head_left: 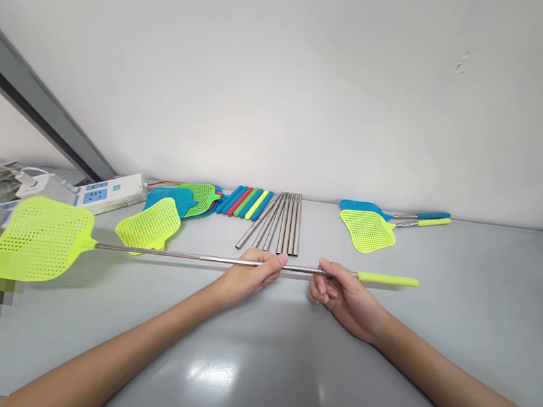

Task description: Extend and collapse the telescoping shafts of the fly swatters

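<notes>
A yellow-green fly swatter (44,239) with a long telescopic metal rod lies level across my two hands, above the table. My left hand (254,272) is closed around the middle of the rod, thumb along it. My right hand (344,298) pinches the thicker rod section just left of the yellow-green grip sleeve (389,280). The perforated paddle points left, the sleeve right. Just beyond my left hand lie several bare metal rods (291,226). Beside them is a row of coloured grip sleeves (246,202) in blue, red, green and yellow.
Loose swatter heads (150,223) in yellow-green, blue and green are piled at the back left. A white power strip (111,192) with cables stands farther left. Two swatters with retracted rods (367,232) lie at the back right on the grey table (479,307), near the wall.
</notes>
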The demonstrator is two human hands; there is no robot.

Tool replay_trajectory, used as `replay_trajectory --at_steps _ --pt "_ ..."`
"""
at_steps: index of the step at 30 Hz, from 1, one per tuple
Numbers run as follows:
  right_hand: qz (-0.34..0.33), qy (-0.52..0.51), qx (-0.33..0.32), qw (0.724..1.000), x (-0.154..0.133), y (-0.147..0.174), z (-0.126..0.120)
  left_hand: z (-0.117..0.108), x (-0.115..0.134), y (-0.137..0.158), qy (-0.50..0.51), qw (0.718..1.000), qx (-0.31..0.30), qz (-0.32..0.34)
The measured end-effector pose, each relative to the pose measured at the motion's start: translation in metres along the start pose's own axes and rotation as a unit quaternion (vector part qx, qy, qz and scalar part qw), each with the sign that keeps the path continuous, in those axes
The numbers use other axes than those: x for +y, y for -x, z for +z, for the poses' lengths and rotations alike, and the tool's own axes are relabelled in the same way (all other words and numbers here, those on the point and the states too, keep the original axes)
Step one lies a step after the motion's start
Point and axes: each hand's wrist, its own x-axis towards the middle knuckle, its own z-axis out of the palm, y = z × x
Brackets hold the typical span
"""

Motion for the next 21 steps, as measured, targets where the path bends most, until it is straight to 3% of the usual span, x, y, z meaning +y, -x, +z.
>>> replay_trajectory --at_steps 21 --pt "0.0 -0.003 -0.005 1.0 0.0007 0.0006 0.001 0.0 0.0017 0.0015 -0.025 1.0 -0.001 0.013"
